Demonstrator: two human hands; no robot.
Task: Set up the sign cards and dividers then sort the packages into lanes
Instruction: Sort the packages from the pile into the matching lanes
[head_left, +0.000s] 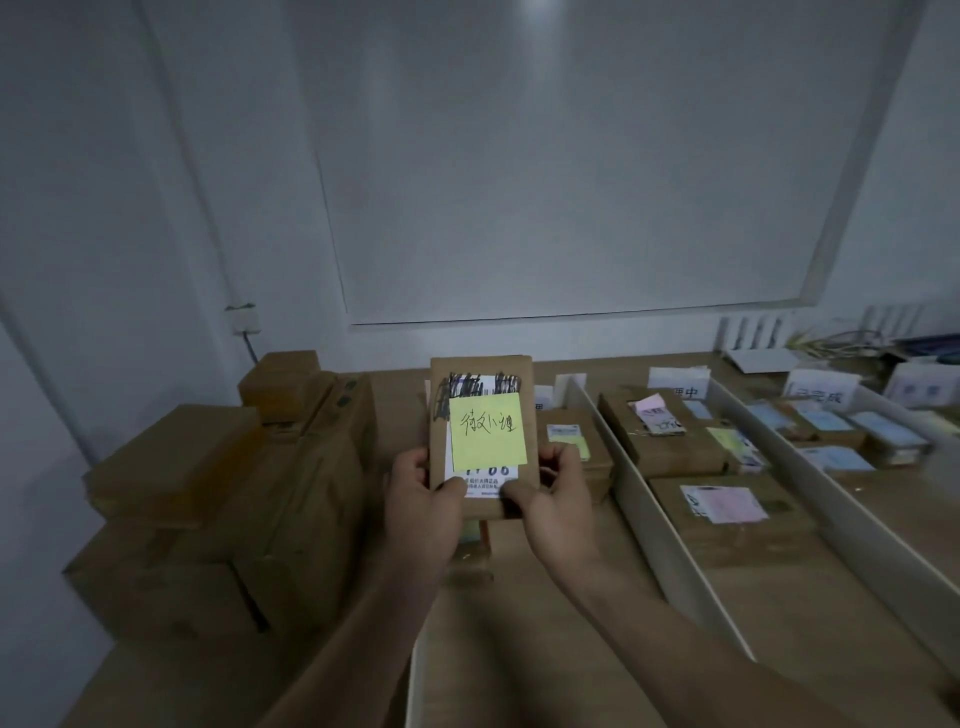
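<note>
Brown package (480, 365) (one, apparently upright) in left hand (426, 501), right hand (558, 499).

L side's blocked: a stack of cardboard boxes (223, 499) is piled high right beside the left forearm, so no way thru there, only over the top. Straight ahead the left hand (423, 493) and right hand (558, 499) grip the held pkg (483, 415) upright above the first lane, hiding its far end; another pkg (571, 452) sits just behind. To the R a white divider (649, 509) runs front to back, w/ a second divider (841, 509) beyond it. Btwn them two pkgs (660, 436) fill the far half; the near half is bare table (779, 608), room to reach in. Past the second divider small pkgs (857, 436) crowd the far end. Sign cards (675, 382) stand along the back.
</note>
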